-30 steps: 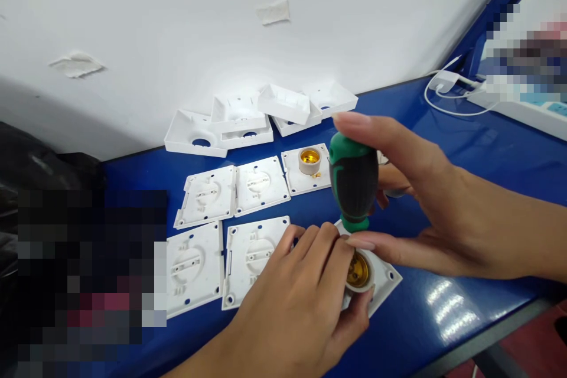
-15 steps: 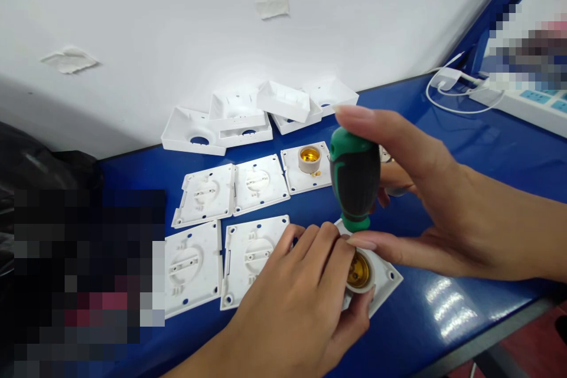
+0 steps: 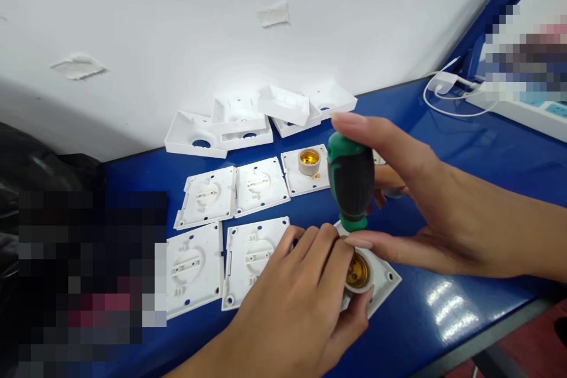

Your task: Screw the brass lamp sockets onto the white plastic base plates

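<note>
A green and black screwdriver stands upright over a round socket with a gold-coloured inside, set on a white square plate. My right hand grips its handle, one finger on top and another at the lower end. My left hand wraps round the socket from the left, its thumb at the front edge. The fingers hide the screwdriver's tip. Behind them lies another white plate bearing a socket.
Several white plates lie in two rows to the left. White square covers lean along the wall. A power strip with a white cable sits at the back right; black plastic is at the far left.
The screwdriver's handle and my right hand have shifted slightly left. My left hand keeps its hold on the socket. The whole view has moved a little.
</note>
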### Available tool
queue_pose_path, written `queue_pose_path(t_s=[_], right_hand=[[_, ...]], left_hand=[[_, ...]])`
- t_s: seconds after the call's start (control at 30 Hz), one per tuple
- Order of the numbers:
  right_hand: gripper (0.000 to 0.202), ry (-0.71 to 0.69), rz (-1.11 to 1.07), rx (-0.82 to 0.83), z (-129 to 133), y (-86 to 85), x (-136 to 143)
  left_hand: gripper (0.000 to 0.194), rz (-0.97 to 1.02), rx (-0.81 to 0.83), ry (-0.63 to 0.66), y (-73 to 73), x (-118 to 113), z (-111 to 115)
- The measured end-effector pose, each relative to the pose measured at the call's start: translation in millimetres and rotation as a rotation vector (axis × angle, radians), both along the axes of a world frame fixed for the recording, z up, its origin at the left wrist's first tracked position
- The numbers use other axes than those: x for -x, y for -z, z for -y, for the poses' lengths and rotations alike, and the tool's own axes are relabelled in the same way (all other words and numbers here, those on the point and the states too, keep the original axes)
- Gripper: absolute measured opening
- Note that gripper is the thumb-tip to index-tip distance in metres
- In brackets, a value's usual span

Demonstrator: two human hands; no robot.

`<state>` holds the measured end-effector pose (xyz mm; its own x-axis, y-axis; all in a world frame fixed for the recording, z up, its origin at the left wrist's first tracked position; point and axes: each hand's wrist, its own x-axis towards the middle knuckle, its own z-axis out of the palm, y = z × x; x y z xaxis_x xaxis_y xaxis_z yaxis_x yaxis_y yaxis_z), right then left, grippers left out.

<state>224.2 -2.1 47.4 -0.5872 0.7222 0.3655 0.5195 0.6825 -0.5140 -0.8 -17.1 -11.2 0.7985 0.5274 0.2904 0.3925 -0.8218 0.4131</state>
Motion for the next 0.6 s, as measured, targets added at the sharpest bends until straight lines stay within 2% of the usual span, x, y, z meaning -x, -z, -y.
queue_pose_path(t_s=[0.47, 0.6], right_hand=[[0.087, 0.017, 0.027, 0.015, -0.3, 1.3, -1.7], [0.093, -0.010, -0.003, 0.030, -0.7, 2.1, -2.4]], left_hand=[[0.015, 0.002, -0.004, -0.011, -1.4, -0.4, 0.6], [0.014, -0.006, 0.009, -0.017, -3.7, -0.4, 0.7]])
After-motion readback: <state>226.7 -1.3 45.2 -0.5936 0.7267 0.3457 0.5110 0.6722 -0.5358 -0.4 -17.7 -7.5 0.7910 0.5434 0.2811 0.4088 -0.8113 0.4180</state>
